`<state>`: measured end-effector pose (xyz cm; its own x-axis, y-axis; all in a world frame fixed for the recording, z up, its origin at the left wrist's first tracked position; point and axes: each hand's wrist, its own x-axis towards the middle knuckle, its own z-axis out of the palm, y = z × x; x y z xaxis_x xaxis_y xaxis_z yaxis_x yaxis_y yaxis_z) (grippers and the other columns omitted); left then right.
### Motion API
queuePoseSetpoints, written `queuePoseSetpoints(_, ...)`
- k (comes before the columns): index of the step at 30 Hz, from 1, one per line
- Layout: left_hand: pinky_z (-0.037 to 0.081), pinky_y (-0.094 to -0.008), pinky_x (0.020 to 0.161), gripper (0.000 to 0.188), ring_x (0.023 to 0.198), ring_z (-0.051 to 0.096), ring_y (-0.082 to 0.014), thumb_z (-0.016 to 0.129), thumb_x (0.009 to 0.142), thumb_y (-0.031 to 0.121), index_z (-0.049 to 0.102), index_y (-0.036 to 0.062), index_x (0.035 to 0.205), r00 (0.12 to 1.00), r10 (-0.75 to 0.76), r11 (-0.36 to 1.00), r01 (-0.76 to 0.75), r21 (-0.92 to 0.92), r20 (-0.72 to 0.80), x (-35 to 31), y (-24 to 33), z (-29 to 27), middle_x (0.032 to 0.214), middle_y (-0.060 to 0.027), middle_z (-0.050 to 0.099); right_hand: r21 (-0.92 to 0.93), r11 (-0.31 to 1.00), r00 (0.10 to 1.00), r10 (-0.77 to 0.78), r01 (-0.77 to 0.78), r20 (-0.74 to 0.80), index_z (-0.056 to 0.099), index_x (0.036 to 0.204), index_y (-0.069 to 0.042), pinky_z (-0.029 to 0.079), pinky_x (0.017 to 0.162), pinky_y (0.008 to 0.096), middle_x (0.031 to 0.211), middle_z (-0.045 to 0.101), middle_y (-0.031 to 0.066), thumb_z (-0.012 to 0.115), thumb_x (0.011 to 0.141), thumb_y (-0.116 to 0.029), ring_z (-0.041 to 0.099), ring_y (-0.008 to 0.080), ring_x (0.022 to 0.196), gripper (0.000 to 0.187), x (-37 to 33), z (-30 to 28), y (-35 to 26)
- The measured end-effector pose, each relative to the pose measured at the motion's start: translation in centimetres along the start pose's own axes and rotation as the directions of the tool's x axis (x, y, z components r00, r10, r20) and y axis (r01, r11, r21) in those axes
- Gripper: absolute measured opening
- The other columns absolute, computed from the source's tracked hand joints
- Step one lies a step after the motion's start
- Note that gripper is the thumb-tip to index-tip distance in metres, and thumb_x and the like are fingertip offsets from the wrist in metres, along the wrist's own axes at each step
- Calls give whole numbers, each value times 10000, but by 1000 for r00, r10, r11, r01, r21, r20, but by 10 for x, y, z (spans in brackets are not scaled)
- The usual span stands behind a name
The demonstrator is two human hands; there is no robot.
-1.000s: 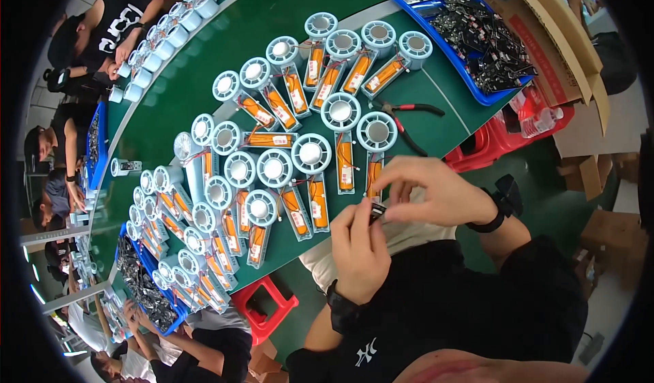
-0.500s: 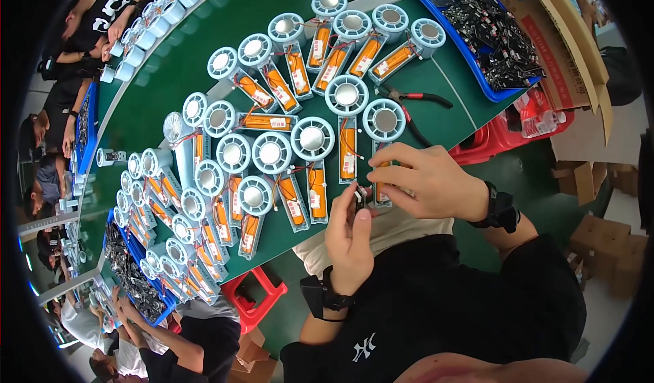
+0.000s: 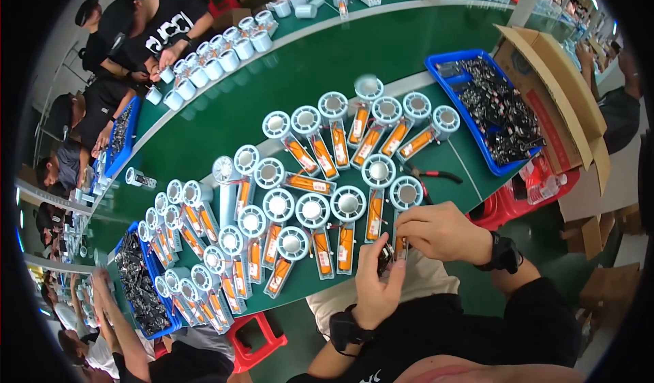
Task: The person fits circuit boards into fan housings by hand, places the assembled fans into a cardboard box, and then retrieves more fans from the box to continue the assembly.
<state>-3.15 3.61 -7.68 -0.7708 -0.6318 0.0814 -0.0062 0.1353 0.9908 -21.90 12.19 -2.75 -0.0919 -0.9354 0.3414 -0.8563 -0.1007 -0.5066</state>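
A long green table (image 3: 381, 49) curved from the upper right of the frame down to the lower left, with a pale strip running along its length. It stood in a workshop where other people sat along its far edge at the upper left and at the lower left corner. A red stool (image 3: 255, 339) showed below the table's near edge.

A blue tray (image 3: 443, 66) at the upper right held a heap of small dark parts (image 3: 497, 110). Beside it, further right, stood an open cardboard box (image 3: 558, 76). A second blue tray (image 3: 146, 325) at the lower left also held dark parts. White cylinders (image 3: 211, 66) lined the far edge at the upper left. Across the middle lay rows of round white fan units (image 3: 311, 210) with orange battery packs (image 3: 346, 247), and red-handled pliers (image 3: 432, 174) lay near the right end.

At the lower centre, just off the table's near edge, the left hand (image 3: 378, 291) and the right hand (image 3: 443, 233) met. Both had their fingers closed on a small dark part (image 3: 390, 255) held between them, beside the nearest fan unit; the part's shape was too small to tell. Each wrist wore a dark watch.
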Motion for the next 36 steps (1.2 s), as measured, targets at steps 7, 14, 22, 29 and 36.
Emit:
queuePoseSetpoints(7,563,-365,663,406,792,670,-308,730,897,122,616,39,1278,990,133,828,-88,554,-41,21,22,18,1046,-124,613,248,950,945,244,-188,-217,728,973,-38,544,603,284,950,734,91,721,815,51,706,209,742,182,-12,-2,0)
queuePoseSetpoints(14,560,-389,648,387,776,676,-295,755,847,121,647,83,1217,965,260,761,-232,606,43,29,19,8,906,-84,633,238,953,950,237,-187,-202,711,989,-44,543,596,317,935,713,73,698,836,33,691,223,725,172,-16,-5,0)
queuePoseSetpoints(22,525,-367,610,312,676,662,-268,779,835,42,676,38,1129,941,339,852,-300,429,-16,33,26,4,874,-114,696,86,989,988,131,-124,-80,698,1004,-85,566,626,342,945,713,51,747,811,-47,705,247,759,203,-6,4,-11)
queuePoseSetpoints(29,481,-261,610,219,688,612,-98,799,866,47,698,19,1059,985,25,993,-5,117,-173,28,29,1,853,-60,690,158,982,990,114,-100,-85,703,961,-88,568,620,338,890,711,33,764,802,-52,712,238,745,174,-6,14,-3)
queuePoseSetpoints(36,503,-246,641,228,713,639,-96,790,869,40,698,16,1077,952,277,942,-244,229,-127,29,13,6,886,-67,712,213,977,989,60,-30,-133,708,911,-82,547,578,332,842,704,48,774,785,-26,704,241,702,154,-10,17,4)
